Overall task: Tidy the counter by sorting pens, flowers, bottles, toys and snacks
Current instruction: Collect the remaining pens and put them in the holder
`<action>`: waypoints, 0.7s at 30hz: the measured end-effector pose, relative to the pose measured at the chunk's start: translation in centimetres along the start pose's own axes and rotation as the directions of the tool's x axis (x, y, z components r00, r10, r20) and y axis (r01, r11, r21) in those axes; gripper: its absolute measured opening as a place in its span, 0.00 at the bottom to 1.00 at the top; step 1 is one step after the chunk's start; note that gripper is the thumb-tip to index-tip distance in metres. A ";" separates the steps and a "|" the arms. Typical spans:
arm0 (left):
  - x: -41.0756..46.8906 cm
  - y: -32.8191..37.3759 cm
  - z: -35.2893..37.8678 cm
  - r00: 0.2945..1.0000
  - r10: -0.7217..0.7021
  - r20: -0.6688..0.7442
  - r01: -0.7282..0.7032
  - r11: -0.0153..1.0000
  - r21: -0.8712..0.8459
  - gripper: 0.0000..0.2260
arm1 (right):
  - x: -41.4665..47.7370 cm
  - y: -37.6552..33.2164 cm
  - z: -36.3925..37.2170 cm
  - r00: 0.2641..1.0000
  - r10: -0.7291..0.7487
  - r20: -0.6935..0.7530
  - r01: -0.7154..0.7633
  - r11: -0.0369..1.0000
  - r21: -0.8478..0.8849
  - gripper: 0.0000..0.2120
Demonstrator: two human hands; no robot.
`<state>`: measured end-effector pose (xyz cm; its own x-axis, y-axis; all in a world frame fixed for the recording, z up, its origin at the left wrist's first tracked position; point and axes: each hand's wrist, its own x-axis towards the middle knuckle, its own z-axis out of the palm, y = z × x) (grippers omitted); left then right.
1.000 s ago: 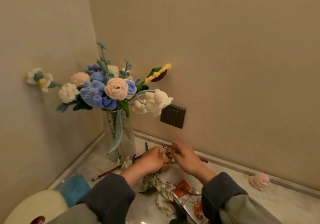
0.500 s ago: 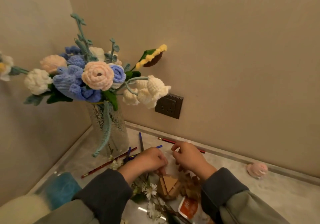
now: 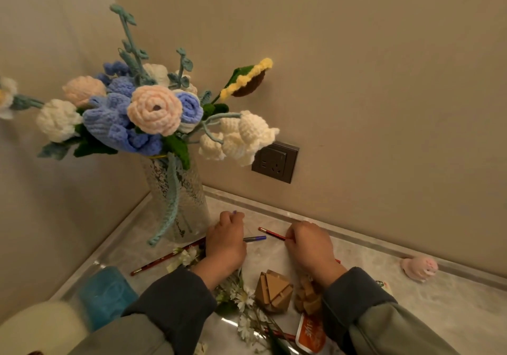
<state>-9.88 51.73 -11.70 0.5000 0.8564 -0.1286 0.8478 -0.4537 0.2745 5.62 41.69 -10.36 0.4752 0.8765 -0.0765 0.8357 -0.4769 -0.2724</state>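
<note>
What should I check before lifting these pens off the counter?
1. Right hand pinches red pencil: ok.
2. Left hand grip: cannot tell; only a purple tip shows above its fingers.
3. Blue pen gathered: not ok, it lies between the hands.
4. Second red pencil gathered: not ok, it lies by the vase.
5. Wooden toys apart from the pens: ok.

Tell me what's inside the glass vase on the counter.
Inside the glass vase stand crochet flower stems, their heads spreading above the rim. One teal strand hangs down outside. The textured glass blurs the lower stems, so the bottom cannot be made out.
</note>
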 end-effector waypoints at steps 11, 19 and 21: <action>0.3 0.3 0.4 0.995 0.101 -0.008 -0.099 0.953 -0.288 0.17 | -0.5 0.4 -0.4 0.996 0.087 -0.002 -0.080 0.921 0.381 0.02; -2.4 3.6 -5.0 0.958 0.238 -0.159 -0.283 0.699 -0.657 0.08 | -2.4 -1.6 -5.4 0.968 0.154 -0.198 0.006 0.773 0.634 0.08; -3.5 4.4 -6.2 0.923 0.302 -0.239 -0.384 0.662 -0.644 0.09 | -3.2 -1.8 -7.5 0.971 0.218 -0.102 -0.062 0.635 0.770 0.09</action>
<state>-9.02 48.24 -4.12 0.6756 0.7119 0.1920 0.2556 -0.4704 0.8446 4.63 39.29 -2.43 0.6716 0.7401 -0.0360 0.2897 -0.3070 -0.9066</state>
